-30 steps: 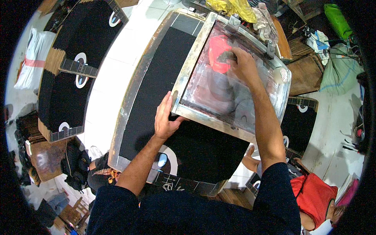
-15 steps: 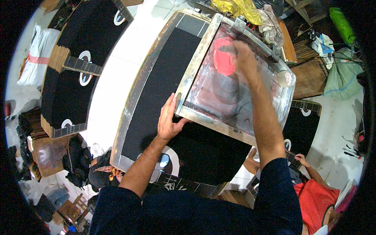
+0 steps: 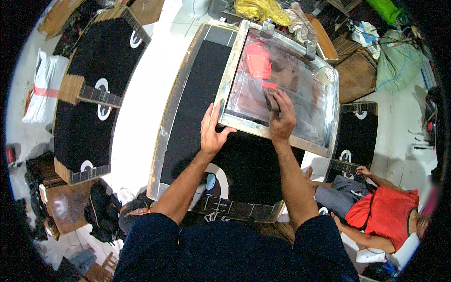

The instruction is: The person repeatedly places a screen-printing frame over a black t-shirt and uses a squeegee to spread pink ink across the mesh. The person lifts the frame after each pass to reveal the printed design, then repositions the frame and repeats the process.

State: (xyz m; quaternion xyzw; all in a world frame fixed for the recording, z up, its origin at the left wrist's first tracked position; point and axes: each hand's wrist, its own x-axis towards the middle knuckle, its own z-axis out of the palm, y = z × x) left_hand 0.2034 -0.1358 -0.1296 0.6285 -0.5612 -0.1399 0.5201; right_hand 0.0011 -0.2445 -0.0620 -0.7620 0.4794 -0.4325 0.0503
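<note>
Squeegee in right hand on inked screen

The right hand [image 3: 283, 116] grips a small dark squeegee [image 3: 271, 100] over the lower middle of the screen [image 3: 300, 101], just below a patch of pink ink [image 3: 258, 62]. The left hand [image 3: 214, 134] is open, thumb and fingers spread at the near-left corner of the wooden frame [image 3: 233, 70]. The frame lies over a black panel [image 3: 188, 103]; 2 metal clamps [image 3: 308, 50] stand along its far-right edge. At right sits 1 person in red [image 3: 394, 218].

Paint [image 3: 258, 61] lies in the frame [image 3: 234, 70], over the board [image 3: 199, 89].
</note>
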